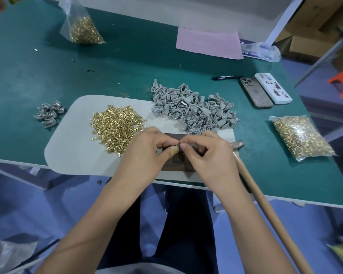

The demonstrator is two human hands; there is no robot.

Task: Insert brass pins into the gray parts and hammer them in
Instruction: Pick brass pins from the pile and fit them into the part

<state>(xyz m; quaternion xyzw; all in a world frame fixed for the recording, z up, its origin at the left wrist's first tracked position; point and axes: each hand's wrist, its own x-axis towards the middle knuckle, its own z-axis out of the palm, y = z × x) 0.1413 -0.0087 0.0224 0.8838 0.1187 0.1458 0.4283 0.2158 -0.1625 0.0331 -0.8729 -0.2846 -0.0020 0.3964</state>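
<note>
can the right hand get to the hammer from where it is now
Probably yes, once it lets go. The hammer lies just right of the right hand with nothing between them, its handle sticking out over the table edge. But both hands are busy pinching a small piece together.

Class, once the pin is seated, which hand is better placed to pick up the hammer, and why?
The right hand, probably. The hammer lies just beside it on the right, its wooden handle running back along the right forearm. The left hand sits on the far side, nearer the loose brass pins, so it would have to cross over.
</note>
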